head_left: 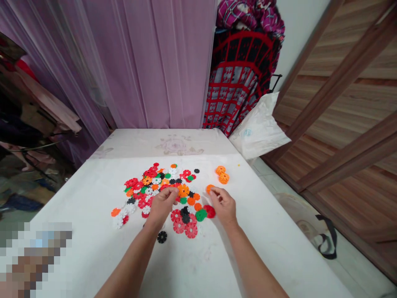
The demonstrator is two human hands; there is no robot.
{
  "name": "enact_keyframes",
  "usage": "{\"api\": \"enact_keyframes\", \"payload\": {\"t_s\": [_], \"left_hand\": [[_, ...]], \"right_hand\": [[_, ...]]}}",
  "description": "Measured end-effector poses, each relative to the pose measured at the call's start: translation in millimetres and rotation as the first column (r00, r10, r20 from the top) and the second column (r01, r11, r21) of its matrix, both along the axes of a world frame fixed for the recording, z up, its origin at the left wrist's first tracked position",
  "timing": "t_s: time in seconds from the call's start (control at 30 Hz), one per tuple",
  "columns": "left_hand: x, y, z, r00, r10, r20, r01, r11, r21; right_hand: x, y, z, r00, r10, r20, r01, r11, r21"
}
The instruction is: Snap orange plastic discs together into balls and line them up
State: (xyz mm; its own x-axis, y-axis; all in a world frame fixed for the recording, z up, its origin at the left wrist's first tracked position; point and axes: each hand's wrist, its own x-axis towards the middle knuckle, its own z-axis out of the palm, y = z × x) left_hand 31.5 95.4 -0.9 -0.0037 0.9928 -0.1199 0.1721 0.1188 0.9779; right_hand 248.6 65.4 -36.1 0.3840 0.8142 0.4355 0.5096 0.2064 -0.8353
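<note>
Right grip point(221, 205) pinches orange disc point(210, 188); left grip point(163, 203) closed over disc pile point(155, 184).

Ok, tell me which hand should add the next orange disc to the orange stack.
Right, probably. The right hand already pinches an orange disc and lies nearer the orange stack; the left hand is over the mixed pile, farther off.

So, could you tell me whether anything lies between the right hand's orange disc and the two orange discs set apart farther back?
Nothing visible does. The right hand pinches an orange disc, and only bare white cloth shows between it and the orange pair. The mixed pile lies off to the left, under the left hand.
</note>
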Motion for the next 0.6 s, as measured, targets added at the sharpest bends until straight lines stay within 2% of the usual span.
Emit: {"api": "enact_keyframes", "payload": {"t_s": [0.1,0.27,0.4,0.5,0.6], "left_hand": [[17,-6,5.6,0.992,-0.017,0.129,0.031,0.993,-0.110],[31,-7,5.8,0.986,-0.045,0.159,0.070,0.986,-0.154],[35,-7,-0.5,0.986,-0.063,0.154,0.087,0.985,-0.151],[36,-9,-3.3,0.985,-0.083,0.154,0.100,0.990,-0.103],[36,-12,-3.9,0.984,-0.093,0.152,0.106,0.991,-0.079]], "right_hand": [[-13,-3,6.8,0.991,0.136,0.007,-0.136,0.991,-0.004],[-24,-8,13.6,0.970,0.222,-0.100,-0.230,0.971,-0.068],[-26,-9,8.5,0.954,0.226,-0.195,-0.247,0.965,-0.091],[-24,-9,3.2,0.946,0.225,-0.234,-0.252,0.963,-0.097],[-23,-11,4.3,0.970,0.198,-0.143,-0.207,0.977,-0.050]]}}
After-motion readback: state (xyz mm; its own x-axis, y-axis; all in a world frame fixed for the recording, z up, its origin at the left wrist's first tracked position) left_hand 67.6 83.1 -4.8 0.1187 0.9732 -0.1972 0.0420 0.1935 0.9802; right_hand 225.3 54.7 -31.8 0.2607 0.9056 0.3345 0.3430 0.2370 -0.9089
